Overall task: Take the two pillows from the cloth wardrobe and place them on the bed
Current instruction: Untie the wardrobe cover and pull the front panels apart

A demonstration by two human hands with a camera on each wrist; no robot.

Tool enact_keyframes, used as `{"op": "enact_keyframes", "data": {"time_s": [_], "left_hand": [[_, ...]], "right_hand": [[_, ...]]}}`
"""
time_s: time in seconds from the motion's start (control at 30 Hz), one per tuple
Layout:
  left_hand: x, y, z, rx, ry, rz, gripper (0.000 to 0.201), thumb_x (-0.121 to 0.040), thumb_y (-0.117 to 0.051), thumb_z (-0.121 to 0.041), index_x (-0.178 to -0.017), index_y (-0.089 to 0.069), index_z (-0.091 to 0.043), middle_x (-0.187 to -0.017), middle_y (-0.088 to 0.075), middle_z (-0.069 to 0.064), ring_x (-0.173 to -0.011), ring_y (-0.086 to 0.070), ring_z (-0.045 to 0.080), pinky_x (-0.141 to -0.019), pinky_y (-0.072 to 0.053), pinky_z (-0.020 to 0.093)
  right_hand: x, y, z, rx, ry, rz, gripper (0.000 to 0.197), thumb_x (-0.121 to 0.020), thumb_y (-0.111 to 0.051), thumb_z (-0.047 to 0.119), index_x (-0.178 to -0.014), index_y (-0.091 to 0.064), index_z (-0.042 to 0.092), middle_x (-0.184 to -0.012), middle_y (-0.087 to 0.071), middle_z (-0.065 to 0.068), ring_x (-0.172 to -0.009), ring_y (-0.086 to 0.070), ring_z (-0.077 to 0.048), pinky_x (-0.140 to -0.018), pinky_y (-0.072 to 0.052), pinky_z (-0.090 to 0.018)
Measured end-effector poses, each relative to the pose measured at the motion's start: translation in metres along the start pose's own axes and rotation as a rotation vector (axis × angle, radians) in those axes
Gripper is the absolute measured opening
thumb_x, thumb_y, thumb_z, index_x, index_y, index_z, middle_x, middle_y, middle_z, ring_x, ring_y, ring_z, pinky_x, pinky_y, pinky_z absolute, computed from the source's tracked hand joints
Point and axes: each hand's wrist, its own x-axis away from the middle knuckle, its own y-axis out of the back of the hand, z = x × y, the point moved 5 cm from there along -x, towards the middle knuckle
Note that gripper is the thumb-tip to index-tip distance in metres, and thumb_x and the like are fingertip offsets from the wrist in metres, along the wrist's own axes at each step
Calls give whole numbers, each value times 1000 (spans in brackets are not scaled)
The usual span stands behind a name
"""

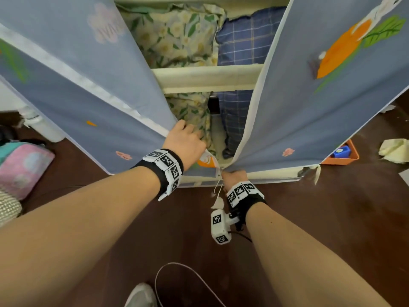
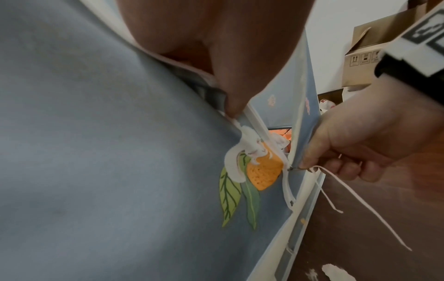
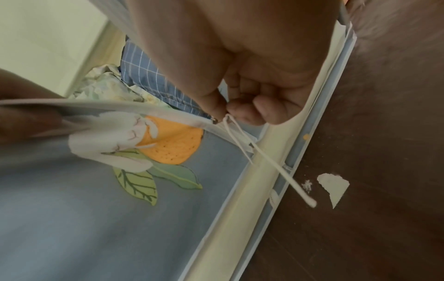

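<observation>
The cloth wardrobe's blue front is parted down the middle. On its upper shelf a floral pillow (image 1: pixel 177 36) lies beside a blue checked pillow (image 1: pixel 245 41). More floral fabric (image 1: pixel 192 116) and checked fabric (image 1: pixel 234 120) show on the lower shelf. My left hand (image 1: pixel 190 140) grips the edge of the left flap (image 1: pixel 88 85) and holds it aside; its thumb (image 2: pixel 230 91) presses the hem. Low at the wardrobe's base, my right hand (image 1: pixel 233 176) pinches the zipper pull (image 3: pixel 215 120), from which a white string (image 3: pixel 276 167) trails. The right flap (image 1: pixel 309 96) hangs above it.
The floor is dark wood. A pink bag (image 1: pixel 22 167) lies at the left, an orange tray (image 1: pixel 342 155) and crumpled yellow cloth (image 1: pixel 396 149) at the right. A cable (image 1: pixel 177 273) loops near my shoe (image 1: pixel 141 295). A cardboard box (image 2: pixel 374 53) stands beyond the wardrobe.
</observation>
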Motion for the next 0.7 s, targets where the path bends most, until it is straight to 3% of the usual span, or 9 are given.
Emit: {"op": "enact_keyframes", "data": {"time_s": [0.1, 0.17, 0.2, 0.3, 0.43, 0.5, 0.57, 0.6, 0.7], "left_hand": [[0, 5, 4, 0, -14, 55, 27, -94, -44, -10, -112, -64, -15, -118, -63, 8, -113, -51, 30, -100, -33, 42], [5, 18, 13, 37, 8, 98, 28, -92, -48, -12, -115, -63, -17, -122, -61, 8, -117, -50, 31, -102, -33, 42], [8, 30, 22, 75, 41, 115, 28, -91, -51, -15, -116, -63, -18, -124, -60, 8, -118, -49, 31, -103, -32, 42], [23, 84, 61, 192, 147, 170, 32, -88, -56, -21, -120, -63, -22, -128, -57, 8, -121, -48, 32, -103, -32, 42], [47, 187, 124, 414, 262, 173, 35, -89, -57, -29, -123, -61, -21, -127, -56, 8, -119, -49, 32, -100, -37, 44], [55, 245, 163, 565, 352, 179, 34, -89, -58, -30, -121, -60, -19, -126, -55, 10, -118, -50, 34, -99, -42, 45], [62, 302, 202, 718, 435, 176, 36, -87, -59, -30, -120, -60, -16, -127, -55, 13, -117, -52, 37, -98, -47, 47], [67, 335, 225, 786, 480, 136, 37, -86, -59, -29, -120, -60, -14, -127, -56, 13, -117, -54, 37, -98, -48, 48], [91, 432, 297, 933, 649, -29, 44, -83, -61, -27, -126, -57, -16, -133, -55, 14, -122, -52, 38, -102, -46, 48]], "right_hand": [[11, 4, 5, 21, 1, 59, 40, -72, -59, 39, -82, -66, 1, -69, -71, -19, -64, -69, -38, -64, -60, -50], [35, 16, 20, 21, -6, 111, 35, -79, -60, 33, -85, -66, -1, -64, -69, -16, -47, -63, -29, -47, -55, -38], [50, 25, 32, 30, -13, 131, 32, -82, -59, 29, -84, -65, -2, -63, -69, -16, -44, -61, -27, -45, -51, -33], [106, 60, 84, 60, -9, 156, 21, -84, -57, 20, -79, -63, 1, -65, -70, -16, -49, -59, -28, -51, -48, -33], [194, 106, 183, 106, 31, 251, 20, -91, -49, 9, -80, -60, -4, -62, -68, -14, -41, -54, -22, -39, -41, -21], [236, 126, 245, 149, 81, 273, 22, -87, -47, 4, -78, -64, -7, -56, -68, -13, -42, -58, -24, -42, -48, -25], [276, 144, 306, 183, 146, 281, 22, -84, -51, 7, -80, -69, -5, -68, -73, -19, -55, -67, -32, -53, -59, -38], [299, 153, 340, 181, 165, 297, 21, -84, -52, 8, -83, -69, -3, -73, -75, -20, -59, -68, -34, -55, -59, -39], [363, 180, 442, 155, 231, 311, 16, -88, -50, 8, -86, -63, 1, -72, -72, -19, -50, -63, -27, -47, -51, -28]]}}
